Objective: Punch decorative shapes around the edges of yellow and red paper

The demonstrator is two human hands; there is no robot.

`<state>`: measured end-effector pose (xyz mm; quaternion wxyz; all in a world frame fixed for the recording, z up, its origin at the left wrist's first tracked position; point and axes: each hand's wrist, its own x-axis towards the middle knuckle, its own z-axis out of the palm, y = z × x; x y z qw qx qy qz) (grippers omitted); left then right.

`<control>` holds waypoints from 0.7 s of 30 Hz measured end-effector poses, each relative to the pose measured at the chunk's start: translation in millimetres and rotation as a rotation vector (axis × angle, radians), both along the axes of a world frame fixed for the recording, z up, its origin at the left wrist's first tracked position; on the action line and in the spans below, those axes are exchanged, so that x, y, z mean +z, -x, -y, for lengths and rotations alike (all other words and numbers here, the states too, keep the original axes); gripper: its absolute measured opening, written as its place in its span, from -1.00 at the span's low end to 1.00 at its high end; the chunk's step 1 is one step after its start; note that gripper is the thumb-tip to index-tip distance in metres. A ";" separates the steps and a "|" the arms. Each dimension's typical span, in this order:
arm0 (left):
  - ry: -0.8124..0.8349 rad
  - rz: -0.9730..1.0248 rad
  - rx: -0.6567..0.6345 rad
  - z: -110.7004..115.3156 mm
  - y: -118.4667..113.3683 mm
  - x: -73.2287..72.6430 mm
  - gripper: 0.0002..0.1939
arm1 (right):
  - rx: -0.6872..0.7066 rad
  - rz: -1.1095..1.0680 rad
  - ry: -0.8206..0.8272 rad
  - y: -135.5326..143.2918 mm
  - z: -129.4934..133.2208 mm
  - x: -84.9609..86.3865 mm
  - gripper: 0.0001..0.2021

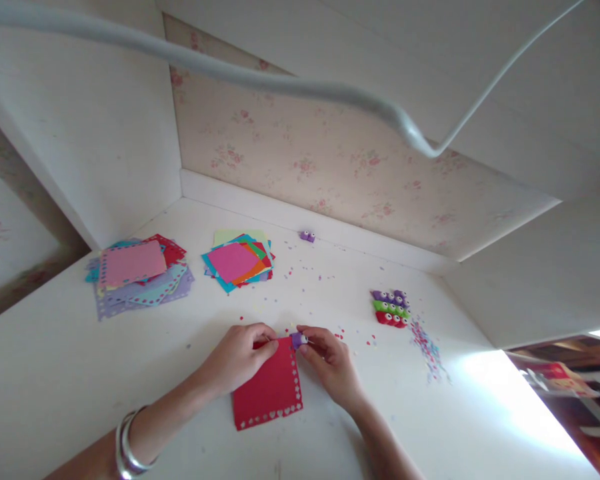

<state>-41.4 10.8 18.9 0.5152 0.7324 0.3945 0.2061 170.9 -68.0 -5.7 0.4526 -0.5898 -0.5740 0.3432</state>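
A red sheet of paper point(265, 392) lies before me, with small shapes punched along its right and bottom edges. My left hand point(237, 357) pinches the sheet's top edge between thumb and fingers. At the sheet's top right corner sits a small purple craft punch point(297, 341). My right hand point(330, 363) grips this punch between thumb and fingers, its fingers closed. Whether the punch is pressed down cannot be made out. Tiny punched paper bits lie scattered around the sheet.
Punched sheets point(133, 263) are piled at the left, beside a stack of coloured paper point(235, 262). Two purple punches point(307, 236) stand near the wall. Rows of purple, green and red punches point(391, 309) are at the right, by a confetti heap point(427, 347). A pale cable point(280, 83) crosses overhead.
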 end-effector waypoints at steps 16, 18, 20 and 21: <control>-0.125 -0.074 -0.005 1.1 -0.3 -7.6 -0.78 | 0.069 0.330 -0.077 -0.1 2.5 9.8 -0.80; -0.101 -0.065 -0.013 0.7 0.4 -8.7 -0.77 | 0.064 0.315 -0.069 -0.6 2.9 8.9 -0.81; -0.085 -0.057 -0.024 0.5 0.8 -9.6 -0.76 | 0.056 0.287 -0.056 -1.3 2.8 7.0 -0.82; -0.079 -0.056 -0.028 0.4 0.8 -10.0 -0.76 | 0.052 0.268 -0.050 -1.7 2.6 5.7 -0.82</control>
